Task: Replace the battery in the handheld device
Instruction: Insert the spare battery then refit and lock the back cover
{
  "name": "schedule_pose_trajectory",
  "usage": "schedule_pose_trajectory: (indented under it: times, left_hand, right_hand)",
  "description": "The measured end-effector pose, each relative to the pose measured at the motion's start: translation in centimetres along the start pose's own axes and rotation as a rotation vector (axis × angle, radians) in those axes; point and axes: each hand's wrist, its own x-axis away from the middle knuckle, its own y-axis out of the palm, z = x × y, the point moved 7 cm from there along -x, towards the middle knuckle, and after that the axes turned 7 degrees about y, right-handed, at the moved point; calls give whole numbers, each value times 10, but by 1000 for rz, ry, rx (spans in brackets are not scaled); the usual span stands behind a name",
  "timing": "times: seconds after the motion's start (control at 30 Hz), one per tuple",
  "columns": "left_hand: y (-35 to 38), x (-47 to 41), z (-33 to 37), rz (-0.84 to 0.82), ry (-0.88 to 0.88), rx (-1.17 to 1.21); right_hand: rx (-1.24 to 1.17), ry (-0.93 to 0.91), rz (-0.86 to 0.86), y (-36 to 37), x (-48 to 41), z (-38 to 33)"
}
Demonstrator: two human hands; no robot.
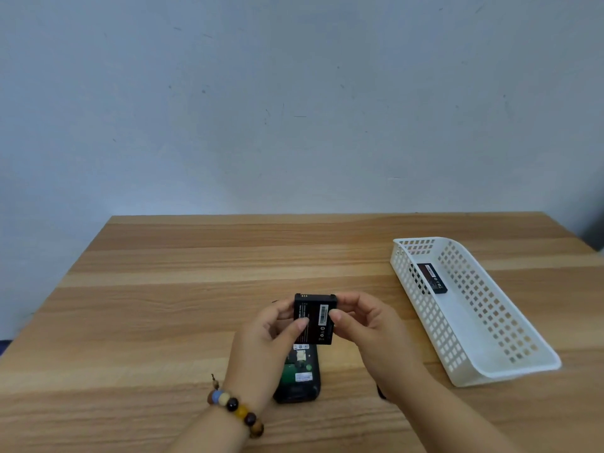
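A black battery [314, 317] with a barcode label is held upright above the table between both hands. My left hand [261, 348] pinches its left edge, thumb on its face. My right hand [369, 331] grips its right edge with thumb and fingers. Below the battery lies the black handheld device [299, 376], back side up, its battery bay uncovered with a green board and white labels showing; my hands hide its upper part. A second black battery [432, 278] lies in the far end of a white basket.
The white perforated basket [483, 361] sits at the right, running diagonally on the wooden table [163, 305]. A small dark object [381, 392] peeks out under my right wrist. A bead bracelet is on my left wrist. A pale wall stands behind the table.
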Motion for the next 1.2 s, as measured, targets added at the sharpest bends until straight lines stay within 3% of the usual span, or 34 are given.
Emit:
schedule_pose_trajectory:
  times: [0.53,1.0,1.2]
  left_hand:
    - [-8,-3,-2,-83,-15,150]
    - [-14,-2,-1,-81,-26,108]
    - [-12,0,-26,-14,-219,152]
  right_hand:
    - [-15,-101,41,4,9,-4]
    - [8,-113,70,8,9,-6]
    - [121,-17,0,15,5,5]
